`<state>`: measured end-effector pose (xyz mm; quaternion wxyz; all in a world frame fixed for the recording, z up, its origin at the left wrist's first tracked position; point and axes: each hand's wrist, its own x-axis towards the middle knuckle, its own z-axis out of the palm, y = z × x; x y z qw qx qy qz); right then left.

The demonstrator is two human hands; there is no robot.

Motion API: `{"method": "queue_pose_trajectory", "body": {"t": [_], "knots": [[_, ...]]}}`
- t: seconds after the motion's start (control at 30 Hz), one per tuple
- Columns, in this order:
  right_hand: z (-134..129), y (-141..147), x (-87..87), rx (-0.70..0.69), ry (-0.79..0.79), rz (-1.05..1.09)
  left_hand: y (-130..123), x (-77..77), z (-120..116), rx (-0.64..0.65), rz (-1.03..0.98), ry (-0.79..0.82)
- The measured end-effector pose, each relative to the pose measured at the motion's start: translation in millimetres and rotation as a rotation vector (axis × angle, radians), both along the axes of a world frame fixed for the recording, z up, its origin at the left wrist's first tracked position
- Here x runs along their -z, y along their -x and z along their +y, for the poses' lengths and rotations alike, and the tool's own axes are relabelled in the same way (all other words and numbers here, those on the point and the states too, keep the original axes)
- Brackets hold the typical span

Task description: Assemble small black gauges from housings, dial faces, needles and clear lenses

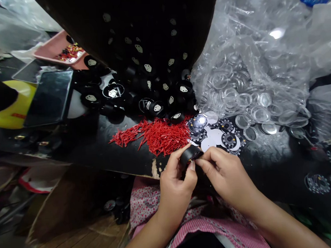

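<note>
A small round black case [187, 156] is held near the table's front edge, tilted on its side. My left hand [175, 186] grips it between thumb and fingers. At its right side, the pinched thumb and forefinger of my right hand [226, 172] touch its rim; a dark piece shows there, too small to make out. Just beyond the hands lies a pile of thin red pieces [163, 137]. Printed black dials [229, 139] and white discs are scattered right of that pile.
Many black cases [157, 106] with white tags lie behind the red pile. Clear plastic rings [260, 113] spill from a large clear bag [275, 51] at right. On the left are a dark rectangular device [50, 96], a pink tray [49, 50] and a yellow object [22, 98].
</note>
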<state>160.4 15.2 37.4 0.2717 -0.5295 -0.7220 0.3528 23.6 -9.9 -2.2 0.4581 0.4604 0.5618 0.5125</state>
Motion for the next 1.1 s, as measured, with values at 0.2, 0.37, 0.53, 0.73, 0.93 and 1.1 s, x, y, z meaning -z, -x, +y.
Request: {"method": "queue_pose_trajectory", "body": {"t": [0.2, 0.37, 0.53, 0.73, 0.93, 1.1], "knots": [[5, -4, -0.3, 0.012, 0.101, -0.005, 5, -4.3, 4, 0.033, -0.012, 0.113], [15, -12, -4.0, -0.108, 0.015, -0.017, 8, -8.2, 9, 0.131, -0.544, 0.434], [21, -10, 3.5, -0.214, -0.296, -0.269, 9, -6.3, 5, 0.087, -0.463, 0.419], [23, 1, 5.8, -0.167, -0.307, -0.323, 2, -12.4, 9, -0.073, -0.363, 0.480], [26, -24, -3.6, -0.093, 0.058, -0.108, -1, 2.5, 5, 0.010, -0.320, 0.438], [34, -104, 20.5, 0.407, -0.079, -0.415, 0, 11.1, 3, 0.010, -0.603, 0.472]]}}
